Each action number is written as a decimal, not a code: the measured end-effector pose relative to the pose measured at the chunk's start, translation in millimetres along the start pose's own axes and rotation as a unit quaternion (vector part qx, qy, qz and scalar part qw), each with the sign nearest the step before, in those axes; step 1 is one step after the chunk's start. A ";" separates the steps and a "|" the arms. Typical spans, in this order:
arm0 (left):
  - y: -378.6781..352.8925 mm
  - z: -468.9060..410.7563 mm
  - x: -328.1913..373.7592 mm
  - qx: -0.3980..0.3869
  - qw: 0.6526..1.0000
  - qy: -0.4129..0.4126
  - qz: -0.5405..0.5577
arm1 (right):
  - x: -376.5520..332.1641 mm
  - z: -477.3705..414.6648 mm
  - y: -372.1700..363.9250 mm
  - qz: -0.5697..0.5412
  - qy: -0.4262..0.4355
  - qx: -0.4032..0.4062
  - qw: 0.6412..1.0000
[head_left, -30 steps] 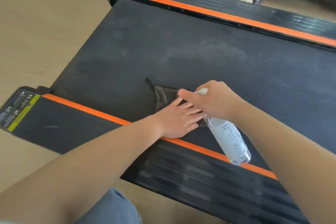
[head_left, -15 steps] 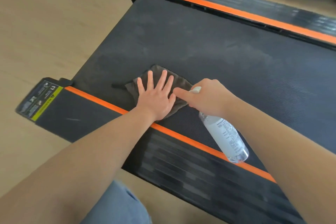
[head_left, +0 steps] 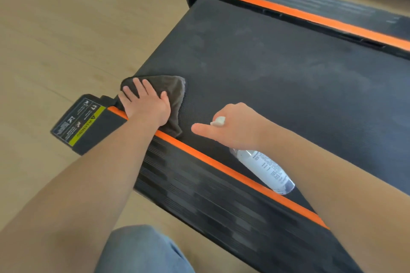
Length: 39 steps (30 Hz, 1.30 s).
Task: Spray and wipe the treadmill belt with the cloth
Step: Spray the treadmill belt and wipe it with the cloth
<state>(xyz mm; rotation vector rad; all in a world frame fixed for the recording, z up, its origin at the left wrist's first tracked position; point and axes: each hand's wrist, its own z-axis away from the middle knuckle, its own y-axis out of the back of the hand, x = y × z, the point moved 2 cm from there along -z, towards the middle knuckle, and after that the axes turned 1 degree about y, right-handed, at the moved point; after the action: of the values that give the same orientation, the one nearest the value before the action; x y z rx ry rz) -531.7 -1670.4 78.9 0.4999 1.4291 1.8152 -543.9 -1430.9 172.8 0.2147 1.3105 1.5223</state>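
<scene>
L hand (head_left: 146, 106) lay flat, fingers (head_left: 138, 86) spread, palm pressing the cloth (head_left: 175, 95) onto the treadmill belt (head_left: 277, 77). No grip, just downward pressure. Cloth was dark, soft, bunched; likely light and limp, so it should slide w/ the palm and fold if pushed by an edge. Best held by flat palm over the middle. It sat at the belt's near corner, touching the orange stripe (head_left: 221, 166) of the near side rail (head_left: 199, 201), just beside the warning label (head_left: 77, 122). Cloth showed beyond the fingertips and to the thumb side; rest was under the palm.

R hand (head_left: 235, 128) was wrapped around the spray bottle (head_left: 268, 170) at the neck, index finger extended, white nozzle (head_left: 218, 121) above it. Bottle was clear plastic, rigid, prob. light, maybe slick if wet; it angled down over the near rail, off the belt.
</scene>
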 end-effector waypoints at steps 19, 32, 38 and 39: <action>11.3 123.1 97.4 -0.049 0.880 -0.452 0.139 | 1.1 -20.1 9.5 -0.104 -0.077 0.072 0.989; 2.9 -13.7 18.2 -0.001 0.991 -0.102 0.083 | 1.8 -20.9 17.7 -0.106 -0.075 0.078 0.988; 6.0 28.3 62.4 0.049 0.974 -0.212 0.060 | -5.7 -20.0 14.3 -0.120 -0.064 0.073 0.988; 7.0 43.6 71.3 0.068 0.958 -0.274 0.050 | -9.4 -20.7 14.4 -0.121 -0.058 0.075 0.988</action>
<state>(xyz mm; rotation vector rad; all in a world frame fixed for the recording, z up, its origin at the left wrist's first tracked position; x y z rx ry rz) -548.6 -1588.8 88.1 1.0688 1.1551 1.4911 -562.8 -1448.3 180.9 0.2280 1.3090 1.1907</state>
